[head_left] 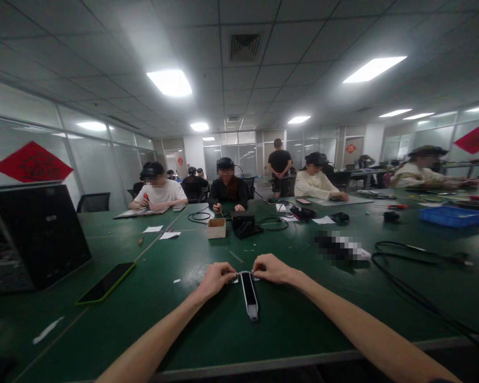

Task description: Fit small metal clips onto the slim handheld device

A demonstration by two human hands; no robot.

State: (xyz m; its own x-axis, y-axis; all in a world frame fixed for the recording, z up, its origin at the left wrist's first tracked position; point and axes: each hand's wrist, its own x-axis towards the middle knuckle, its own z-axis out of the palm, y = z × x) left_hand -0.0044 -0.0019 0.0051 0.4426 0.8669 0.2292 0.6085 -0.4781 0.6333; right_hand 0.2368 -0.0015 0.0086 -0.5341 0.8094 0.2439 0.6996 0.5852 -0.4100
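A slim handheld device (249, 295) with a white body and a long black face lies on the green table, its narrow end toward me. At its far left corner, my left hand (219, 277) is closed in a pinch, with a small pale piece just under the fingertips. My right hand (272, 269) pinches in the same way at the far right corner, where another small whitish bit shows below the fingers. What exactly sits between the fingertips of either hand is too small to make out.
A phone in a green case (106, 283) and a black box (40, 234) are on the left. Ahead stand a small carton (216, 229) and a black device (243, 224). Black cables (411, 287) and a blue tray (453, 216) lie right. Several people sit across the table (199, 340).
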